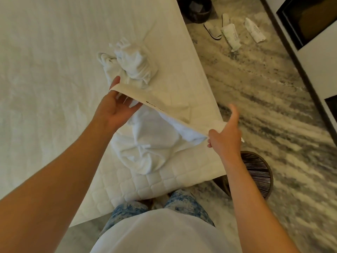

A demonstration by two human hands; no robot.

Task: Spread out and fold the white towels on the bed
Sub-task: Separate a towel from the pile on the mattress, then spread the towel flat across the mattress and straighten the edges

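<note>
A white towel hangs crumpled over the near corner of the bed. Its top hem is pulled taut between my two hands. My left hand pinches the hem's left end, thumb on top and fingers underneath. My right hand pinches the right end at the bed's edge, with the index finger pointing up. A second white towel lies bunched in a twisted heap on the bed just beyond the held hem.
A round woven basket stands on the floor by the bed corner, under my right forearm. White slippers and wrapped packets lie on the marble floor further off. A dark bin sits by the bed's far edge.
</note>
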